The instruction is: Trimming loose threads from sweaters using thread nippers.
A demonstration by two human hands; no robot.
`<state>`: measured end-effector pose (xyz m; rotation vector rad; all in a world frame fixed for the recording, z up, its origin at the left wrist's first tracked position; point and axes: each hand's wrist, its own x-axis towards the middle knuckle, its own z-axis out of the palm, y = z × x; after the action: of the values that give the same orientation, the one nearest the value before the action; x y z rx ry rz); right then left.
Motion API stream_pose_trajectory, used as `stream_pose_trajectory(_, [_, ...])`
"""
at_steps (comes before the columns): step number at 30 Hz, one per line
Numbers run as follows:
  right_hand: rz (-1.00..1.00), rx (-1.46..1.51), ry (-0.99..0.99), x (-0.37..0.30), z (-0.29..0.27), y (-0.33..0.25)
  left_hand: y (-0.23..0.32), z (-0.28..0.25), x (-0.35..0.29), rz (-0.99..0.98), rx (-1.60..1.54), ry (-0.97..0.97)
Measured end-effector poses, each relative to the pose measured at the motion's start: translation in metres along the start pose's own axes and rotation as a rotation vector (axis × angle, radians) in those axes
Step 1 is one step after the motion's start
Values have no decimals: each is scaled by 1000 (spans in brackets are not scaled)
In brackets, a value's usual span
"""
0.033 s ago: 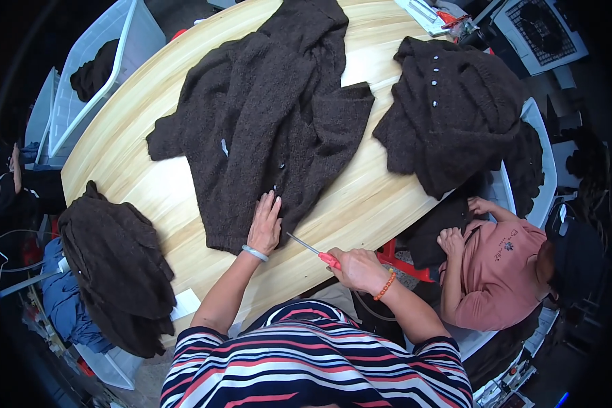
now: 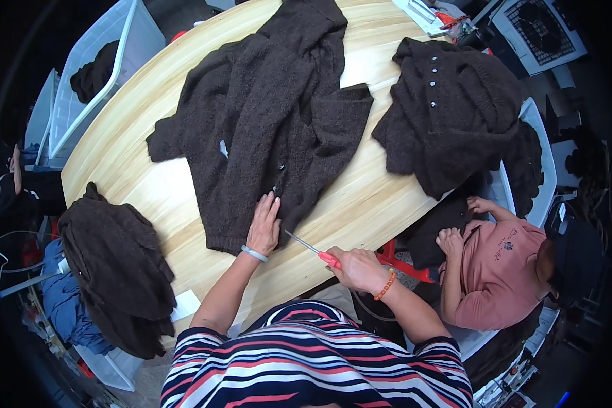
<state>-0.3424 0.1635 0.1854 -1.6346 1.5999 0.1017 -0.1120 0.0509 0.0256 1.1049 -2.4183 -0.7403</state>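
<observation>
A dark brown knitted cardigan (image 2: 251, 122) lies spread across the wooden table in front of me, with small buttons along its front edge and a small white tag on it. My left hand (image 2: 264, 228) rests flat on its lower part, fingers stretched out just below a button. In my right hand (image 2: 360, 268) I grip the red handle of a screwdriver-like tool (image 2: 328, 259). Its thin metal shaft points up and left, the tip close to the cardigan's lower edge, right of my left hand; I cannot tell if it touches.
More dark knitwear (image 2: 455, 122) lies at the table's right, and a dark garment (image 2: 119, 265) hangs over the left edge. Near a white paper (image 2: 185, 305) the table (image 2: 333, 234) curves toward me. A person in a pink shirt (image 2: 500, 279) sits close on the right. Plastic bins (image 2: 119, 75) stand around.
</observation>
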Motion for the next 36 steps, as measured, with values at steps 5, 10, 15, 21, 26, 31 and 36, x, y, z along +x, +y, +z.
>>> stream_pose_trajectory(5, [69, 184, 209, 12, -2, 9, 28, -17, 2, -217, 110, -42])
stream_pose_trajectory(10, [238, 275, 320, 24, -14, 29, 42, -39, -10, -150, 353, -107])
stream_pose_trajectory(15, [283, 295, 438, 36, -11, 55, 3, -43, -1, -208, 96, -58])
stream_pose_trajectory(21, [308, 409, 627, 38, -22, 66, 58, -133, 33, -290, -885, -86])
stream_pose_trajectory(26, [282, 355, 621, 41, -32, 59, 10, -183, 9, -397, -808, 418])
stream_pose_trajectory(31, [259, 355, 579, 41, -24, 66, -100, -241, -36, -785, -890, 1322])
stream_pose_trajectory(36, [278, 314, 527, 42, -20, 58, -179, -189, -120, -982, -174, 1278])
